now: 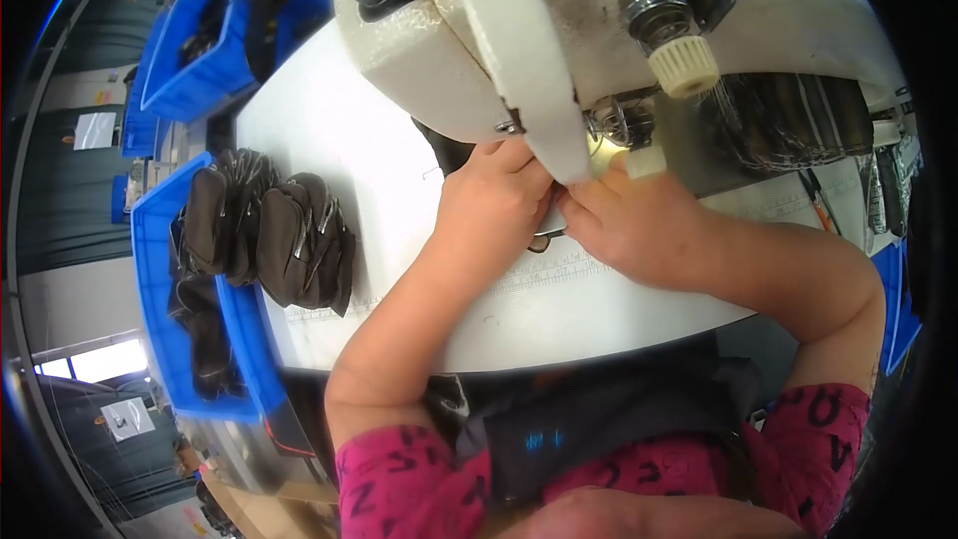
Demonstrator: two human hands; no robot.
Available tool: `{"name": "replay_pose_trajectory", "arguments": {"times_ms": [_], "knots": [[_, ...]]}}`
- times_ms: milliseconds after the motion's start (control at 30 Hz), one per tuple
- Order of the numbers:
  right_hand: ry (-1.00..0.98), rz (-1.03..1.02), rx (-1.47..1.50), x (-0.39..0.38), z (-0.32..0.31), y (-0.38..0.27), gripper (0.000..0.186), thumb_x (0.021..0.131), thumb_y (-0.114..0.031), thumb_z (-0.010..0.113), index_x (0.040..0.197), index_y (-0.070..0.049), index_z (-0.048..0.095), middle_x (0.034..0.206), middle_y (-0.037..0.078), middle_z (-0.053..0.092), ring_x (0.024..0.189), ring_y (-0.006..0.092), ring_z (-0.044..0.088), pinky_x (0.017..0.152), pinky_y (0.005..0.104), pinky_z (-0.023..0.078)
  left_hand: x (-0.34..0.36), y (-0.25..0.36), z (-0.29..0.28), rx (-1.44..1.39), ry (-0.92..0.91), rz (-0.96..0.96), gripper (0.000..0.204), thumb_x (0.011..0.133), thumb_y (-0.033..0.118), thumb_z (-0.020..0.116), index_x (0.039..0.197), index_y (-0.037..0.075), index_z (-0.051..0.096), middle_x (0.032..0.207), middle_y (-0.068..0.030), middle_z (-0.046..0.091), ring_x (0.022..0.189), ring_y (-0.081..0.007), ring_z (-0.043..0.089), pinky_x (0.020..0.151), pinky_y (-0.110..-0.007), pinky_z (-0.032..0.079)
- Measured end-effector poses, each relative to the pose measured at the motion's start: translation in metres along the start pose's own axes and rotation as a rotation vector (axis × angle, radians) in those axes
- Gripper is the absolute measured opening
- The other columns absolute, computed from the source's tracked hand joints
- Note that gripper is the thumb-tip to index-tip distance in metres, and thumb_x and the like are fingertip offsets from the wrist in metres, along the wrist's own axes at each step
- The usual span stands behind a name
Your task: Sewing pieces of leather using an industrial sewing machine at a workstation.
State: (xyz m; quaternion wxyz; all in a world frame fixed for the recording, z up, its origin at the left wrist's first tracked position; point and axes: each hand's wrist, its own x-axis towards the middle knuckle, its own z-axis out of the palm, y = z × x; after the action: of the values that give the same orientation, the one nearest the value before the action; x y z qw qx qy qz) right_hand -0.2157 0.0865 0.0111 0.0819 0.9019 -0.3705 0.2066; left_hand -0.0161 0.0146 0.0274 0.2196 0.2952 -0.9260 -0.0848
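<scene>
Both of my hands are close together under the head of a white sewing machine [524, 50]. My left hand [494, 202] is closed, its curled fingers gripping a dark fabric piece [436, 143] that shows beyond the knuckles. My right hand [639, 228] pinches the same work beside the lit needle area, its fingertips partly hidden by the machine. Between the hands, a small dark loop [539, 243] sticks out toward me. Most of the piece lies hidden beneath my fingers and the machine head.
Dark zippered pouches [302, 245] are heaped on the white table [619, 311] at left, beside a blue bin [160, 319] holding more. Black striped fabric [798, 120] sits under the machine arm at right. A slim pointed tool [820, 204] lies nearby. More blue bins [205, 70] stand far left.
</scene>
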Motion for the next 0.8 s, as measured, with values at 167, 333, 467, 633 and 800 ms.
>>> {"name": "replay_pose_trajectory", "arguments": {"times_ms": [167,333,467,633,800], "knots": [[0.027,-0.010,-0.001,0.000,0.001,0.002,0.025,0.078,-0.014,0.066,0.099,0.001,0.069,0.091,0.010,0.063,0.076,0.0223,0.062,0.069,0.0379,0.045,0.002,0.010,0.004,0.093,0.053,-0.008,0.031,0.079,0.002,0.077,0.110,0.006,0.077,0.100,-0.0073,0.070,0.090,-0.0306,0.069,0.075,-0.040,0.057],[-0.051,0.010,0.007,-0.002,-0.003,0.006,0.027,0.077,-0.012,0.066,0.099,0.002,0.069,0.090,0.009,0.062,0.079,0.0223,0.063,0.071,0.0386,0.046,0.000,0.013,-0.001,0.042,0.002,-0.095,0.032,0.081,0.004,0.077,0.113,0.005,0.076,0.099,-0.0096,0.070,0.090,-0.0311,0.069,0.073,-0.040,0.056],[-0.001,0.018,0.015,0.001,-0.007,0.007,0.031,0.076,-0.012,0.066,0.103,0.003,0.069,0.091,0.009,0.062,0.081,0.0220,0.064,0.072,0.0389,0.046,0.001,0.004,-0.006,-0.053,-0.019,-0.138,0.030,0.084,0.006,0.078,0.114,0.005,0.076,0.100,-0.0113,0.071,0.090,-0.0319,0.069,0.074,-0.038,0.055],[-0.009,0.029,0.018,-0.001,-0.002,0.010,0.035,0.082,-0.016,0.068,0.113,-0.001,0.071,0.110,0.010,0.067,0.095,0.0211,0.067,0.080,0.0394,0.051,-0.003,-0.008,-0.016,-0.396,-0.071,-0.327,0.031,0.083,0.015,0.082,0.112,0.008,0.075,0.105,-0.0138,0.072,0.095,-0.0371,0.069,0.081,-0.043,0.057],[-0.035,0.035,-0.041,0.003,-0.009,0.010,0.036,0.086,-0.020,0.070,0.118,-0.003,0.071,0.122,0.008,0.067,0.103,0.0206,0.067,0.083,0.0402,0.052,-0.009,-0.021,-0.039,-0.028,-0.034,0.008,0.039,0.074,0.015,0.086,0.107,0.007,0.067,0.099,-0.0103,0.068,0.090,-0.0340,0.065,0.075,-0.042,0.054]]}}
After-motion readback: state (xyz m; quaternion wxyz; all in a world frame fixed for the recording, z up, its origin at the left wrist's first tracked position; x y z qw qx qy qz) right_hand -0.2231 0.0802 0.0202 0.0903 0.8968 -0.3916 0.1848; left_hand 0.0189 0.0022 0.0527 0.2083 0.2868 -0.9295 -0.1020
